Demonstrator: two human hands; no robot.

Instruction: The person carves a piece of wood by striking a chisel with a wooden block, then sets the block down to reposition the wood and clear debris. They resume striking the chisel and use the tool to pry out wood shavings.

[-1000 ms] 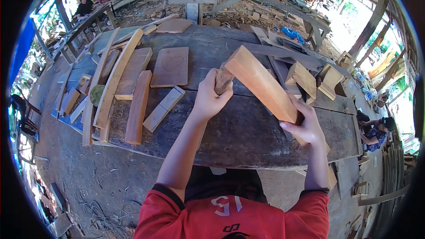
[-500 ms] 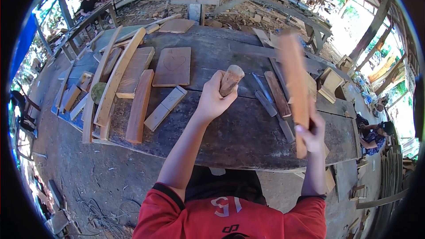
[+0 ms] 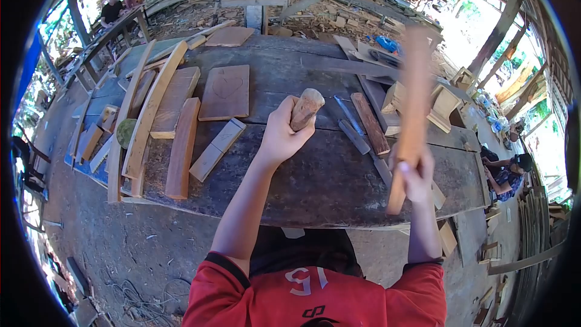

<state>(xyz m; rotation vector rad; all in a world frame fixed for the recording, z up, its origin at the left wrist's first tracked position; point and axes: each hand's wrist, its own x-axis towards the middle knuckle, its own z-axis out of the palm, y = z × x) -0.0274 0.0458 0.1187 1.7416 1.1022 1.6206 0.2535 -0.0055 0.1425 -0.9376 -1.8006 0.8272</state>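
Observation:
My left hand (image 3: pixel 279 138) is closed round a stout wooden tool handle (image 3: pixel 307 109) with a worn, battered top. Whatever lies below the fist is hidden, though the handle looks like that of a chisel. On the right, my right hand (image 3: pixel 419 180) grips the lower part of a long reddish-brown wooden club (image 3: pixel 413 106). It stands raised over the bench, its upper end smeared by motion. Between the hands lie a dark wooden bar (image 3: pixel 370 122), a grey sharpening-stone-like block (image 3: pixel 354 137) and a thin bluish metal tool (image 3: pixel 348 115).
The dark workbench (image 3: pixel 290 197) carries a board with a drawn outline (image 3: pixel 224 92), a reddish strip (image 3: pixel 183 148), a pencil-marked block (image 3: pixel 217 150) and curved pieces (image 3: pixel 155 109) at left. Carved blocks (image 3: pixel 445 108) stand at right. A person (image 3: pixel 510 175) sits beyond the right edge.
The view has shifted slightly. The club in my right hand has swung a little and stands more upright, still blurred. My left hand keeps its grip on the handle.

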